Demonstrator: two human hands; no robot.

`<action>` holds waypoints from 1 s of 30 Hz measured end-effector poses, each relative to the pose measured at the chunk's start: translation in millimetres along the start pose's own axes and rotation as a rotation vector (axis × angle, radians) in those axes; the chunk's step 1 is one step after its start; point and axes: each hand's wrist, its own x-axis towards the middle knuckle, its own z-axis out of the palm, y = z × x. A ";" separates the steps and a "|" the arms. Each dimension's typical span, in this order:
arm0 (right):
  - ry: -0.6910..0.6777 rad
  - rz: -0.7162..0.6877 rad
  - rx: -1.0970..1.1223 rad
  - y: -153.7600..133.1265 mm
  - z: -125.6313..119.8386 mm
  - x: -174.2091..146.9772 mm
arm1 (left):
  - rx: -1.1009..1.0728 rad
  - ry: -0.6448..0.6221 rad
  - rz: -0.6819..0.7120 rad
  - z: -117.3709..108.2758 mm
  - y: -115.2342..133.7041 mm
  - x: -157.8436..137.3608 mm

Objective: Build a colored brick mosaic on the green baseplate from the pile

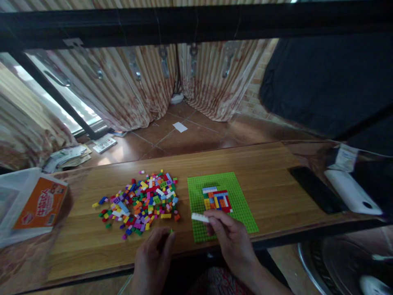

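Note:
Between the thumb and fingers of my right hand (pixel 230 237) is a long white toy brick (pixel 200 217), held above the near part of a green baseplate (pixel 242 209). Flat bricks in red, blue, orange, yellow and white form a block (pixel 216 199) on the plate, just beyond that hand. My left hand (pixel 155 246) is closed in a pinch near the table's front edge, left of the plate. A small green brick (pixel 171 232) shows at its fingertips; most of it is hidden. Past the left hand lies a loose pile of mixed coloured bricks (pixel 144 200).
On the wooden table (pixel 270 180), a black phone-like slab (pixel 316 189) lies at the right, beside a white device (pixel 353 192). A clear plastic box (pixel 33 174) with an orange label stands at the left end. A dark metal bar (pixel 196 24) crosses above, before curtains.

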 end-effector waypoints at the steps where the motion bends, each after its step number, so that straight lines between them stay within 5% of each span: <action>1: 0.034 0.064 0.016 4.5 -12.4 1.3 | 0.058 0.025 0.038 -1.5 -4.5 3.7; 8: 0.208 0.238 -0.020 32.6 -70.1 6.2 | 0.359 0.185 0.191 -3.8 -24.0 21.9; 17: 0.200 0.116 -0.201 41.2 -67.6 11.2 | 0.483 0.228 0.197 0.0 -29.9 21.9; 30: 0.268 0.138 -0.123 45.3 -68.7 6.8 | 0.439 0.286 0.160 0.5 -31.7 19.7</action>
